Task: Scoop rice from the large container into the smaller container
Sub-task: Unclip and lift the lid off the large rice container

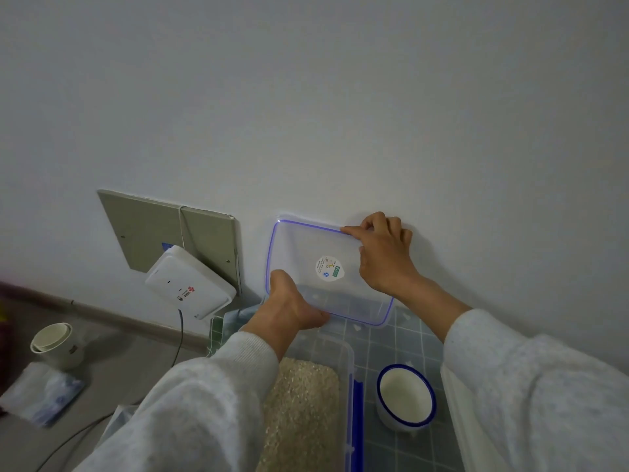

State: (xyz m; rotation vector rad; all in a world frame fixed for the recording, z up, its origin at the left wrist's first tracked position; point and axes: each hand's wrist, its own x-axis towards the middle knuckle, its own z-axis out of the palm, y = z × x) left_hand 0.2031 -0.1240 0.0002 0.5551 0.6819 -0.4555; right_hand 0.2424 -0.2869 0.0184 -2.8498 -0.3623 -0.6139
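A clear plastic lid (306, 253) with a blue rim and a round sticker stands tilted against the wall. My left hand (289, 310) grips its lower left edge and my right hand (383, 253) holds its upper right edge. Below it, the large clear container (349, 376) with a blue latch lies open and holds rice (303, 410); my left sleeve covers its left part. To its right stands a small white bowl (406, 396) with a blue rim, and I see nothing in it.
A checked blue-green cloth (401, 338) covers the table. On the floor to the left are a white router (190, 282) leaning on a grey wall panel, a white cup (56, 344), a tissue pack (41, 396) and a cable.
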